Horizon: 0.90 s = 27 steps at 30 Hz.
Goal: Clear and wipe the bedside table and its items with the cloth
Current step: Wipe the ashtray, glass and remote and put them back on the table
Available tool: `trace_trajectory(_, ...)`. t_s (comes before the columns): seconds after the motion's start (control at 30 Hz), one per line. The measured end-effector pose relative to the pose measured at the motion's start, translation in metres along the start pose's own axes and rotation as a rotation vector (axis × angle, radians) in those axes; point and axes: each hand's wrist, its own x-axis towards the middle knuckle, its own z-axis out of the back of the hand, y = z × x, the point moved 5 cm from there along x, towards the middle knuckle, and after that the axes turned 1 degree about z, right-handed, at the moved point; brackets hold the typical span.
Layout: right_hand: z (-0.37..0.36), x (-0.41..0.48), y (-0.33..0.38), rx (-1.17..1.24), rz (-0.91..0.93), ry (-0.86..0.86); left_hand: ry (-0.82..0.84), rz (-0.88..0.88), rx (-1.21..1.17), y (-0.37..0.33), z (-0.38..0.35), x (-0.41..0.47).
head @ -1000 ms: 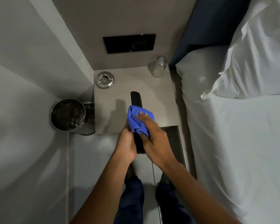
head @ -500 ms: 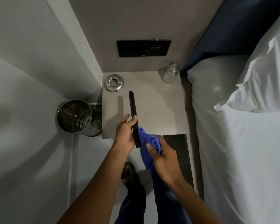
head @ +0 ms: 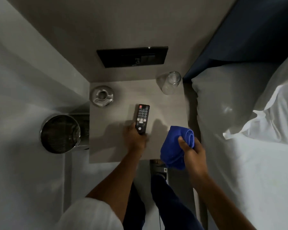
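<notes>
Comparing with half a second before: the remote point(head: 142, 119) lay flat, buttons up, on the table point(head: 113, 151), no longer on edge; my left hand point(head: 134, 138) had its fingers curled round the near end. My right hand point(head: 192, 151) had drawn apart to the right, fingers clenched on the bunched cloth point(head: 175, 147) over the table's near right corner. Bin point(head: 61, 133) left of table: contents not discernible. Glass point(head: 170, 83) at far right corner, ashtray point(head: 102, 96) at far left; both looked empty.
</notes>
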Motion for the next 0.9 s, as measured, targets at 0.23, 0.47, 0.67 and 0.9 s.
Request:
trace_trajectory(0.23, 0.016, 0.042, -0.001, -0.172, 0.048, 0.044, 0.015, 0.083, 0.132, 0.012, -0.035, 0.025)
trace_trajectory(0.47, 0.010, 0.036, -0.007, -0.206, -0.001, -0.002, 0.009, -0.079, 0.156, 0.002, -0.007, 0.005)
trace_trajectory(0.67, -0.028, -0.021, 0.003, -0.079, -0.078, 0.148, 0.409, 0.222, -0.542, 0.010, 0.062, -0.078)
trace_trajectory(0.9, -0.117, -0.156, 0.016, -0.150, -0.089, 0.422, 0.198, 0.100, -0.932, 0.053, 0.219, -0.162)
